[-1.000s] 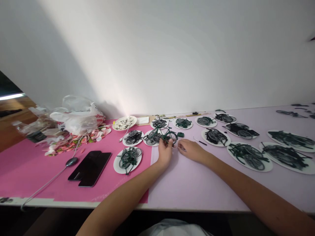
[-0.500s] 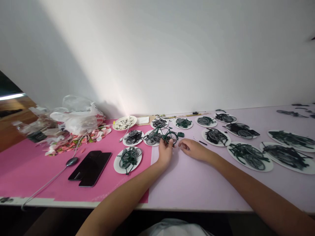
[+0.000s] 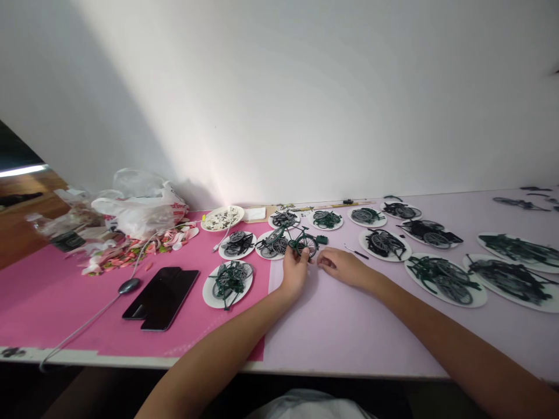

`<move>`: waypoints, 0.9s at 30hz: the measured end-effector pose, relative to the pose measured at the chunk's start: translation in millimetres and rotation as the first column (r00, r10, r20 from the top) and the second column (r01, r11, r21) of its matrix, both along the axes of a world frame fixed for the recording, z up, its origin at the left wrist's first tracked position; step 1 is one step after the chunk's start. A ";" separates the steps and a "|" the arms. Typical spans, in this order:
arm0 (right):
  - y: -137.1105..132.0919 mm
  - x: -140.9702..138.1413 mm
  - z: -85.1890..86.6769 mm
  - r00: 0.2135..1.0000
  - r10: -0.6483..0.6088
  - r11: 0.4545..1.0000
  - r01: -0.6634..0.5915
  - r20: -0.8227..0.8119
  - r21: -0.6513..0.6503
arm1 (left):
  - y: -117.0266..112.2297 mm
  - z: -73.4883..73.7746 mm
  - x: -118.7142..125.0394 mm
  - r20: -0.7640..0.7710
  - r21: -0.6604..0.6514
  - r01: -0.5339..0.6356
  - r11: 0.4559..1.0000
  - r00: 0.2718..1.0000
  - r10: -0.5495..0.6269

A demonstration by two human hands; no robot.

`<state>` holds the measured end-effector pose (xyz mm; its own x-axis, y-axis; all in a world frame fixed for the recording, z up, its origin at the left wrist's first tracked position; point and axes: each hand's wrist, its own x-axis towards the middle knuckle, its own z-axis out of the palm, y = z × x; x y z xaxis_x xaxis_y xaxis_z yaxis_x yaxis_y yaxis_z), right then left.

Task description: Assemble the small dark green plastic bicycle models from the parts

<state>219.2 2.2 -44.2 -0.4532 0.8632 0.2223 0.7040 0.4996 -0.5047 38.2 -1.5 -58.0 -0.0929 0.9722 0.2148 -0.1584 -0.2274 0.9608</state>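
Note:
A small green toy bicycle (image 3: pixel 303 241) stands upright on the lilac mat (image 3: pixel 349 326), and my left hand (image 3: pixel 294 272) pinches its rear wheel. Just to the right, my right hand (image 3: pixel 340 266) lies on the mat with its fingers curled at something too small to name. A small dark green part (image 3: pixel 322 239) lies just beyond the bicycle's front wheel. A thin dark screwdriver (image 3: pixel 356 251) rests right of my right hand.
Several white plates (image 3: pixel 227 285) with bicycle parts spread across the table to the right edge. A black phone (image 3: pixel 161 298), a cable with a dark oval piece (image 3: pixel 129 286), plastic bags (image 3: pixel 135 209) and pink scraps (image 3: pixel 131 247) lie on the pink mat (image 3: pixel 52 302). A white wall rises behind.
My right hand shifted slightly, its fingers curling on the mat near the bicycle. The view nudged a little right. My left hand stays on the bicycle.

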 end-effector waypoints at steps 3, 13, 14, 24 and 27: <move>-1.9 -1.4 1.4 0.999 -0.006 1.000 0.005 0.032 0.010 | -0.1 0.1 -0.5 -0.007 -0.012 0.004 1.000 1.000 -0.004; -10.3 -4.0 9.9 0.999 -0.037 0.999 0.037 -0.002 -0.015 | 2.8 -2.6 -2.0 0.030 -0.024 0.036 0.999 0.999 -0.035; -10.2 -4.0 10.2 0.999 -0.048 0.999 0.048 -0.018 -0.017 | 2.9 -2.5 -2.1 0.030 -0.023 0.035 0.999 0.999 -0.035; -8.7 1.9 13.9 0.973 -0.050 0.999 0.046 -0.225 -0.025 | 0.2 0.8 -2.1 0.021 -0.045 0.025 0.999 0.999 -0.024; -9.1 -0.1 14.2 0.961 -0.047 0.999 0.050 -0.274 0.004 | -1.5 0.9 -2.3 0.006 -0.054 0.022 0.998 1.000 -0.022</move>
<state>219.1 -6.9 -30.0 -0.3315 0.8795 0.3414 0.5636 0.4748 -0.6760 35.9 -3.0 -57.1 -0.0723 0.9843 0.1612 -0.1681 -0.1713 0.9708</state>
